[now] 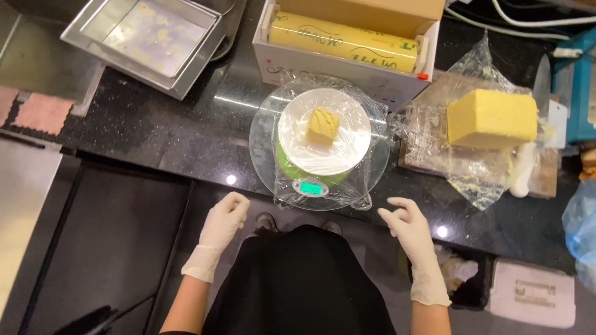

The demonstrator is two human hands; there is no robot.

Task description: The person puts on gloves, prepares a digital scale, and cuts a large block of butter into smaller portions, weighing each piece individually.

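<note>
A small yellow butter cube [323, 126] sits on a kitchen scale [310, 186] wrapped in clear film, its white plate in the middle of the black counter. My left hand [222, 224], in a white glove, hangs below the counter edge to the scale's left, fingers curled and holding nothing. My right hand [406, 228], also gloved, hovers right of the scale with fingers loosely apart and empty. A big butter block [492, 118] rests on crumpled clear film on a wooden board [547, 180] at the right.
A box with a roll of yellow cling film [347, 38] stands behind the scale. A metal baking tray [146, 42] lies at the back left. A white-handled knife [524, 167] rests by the board. White cables and a blue object sit at the far right.
</note>
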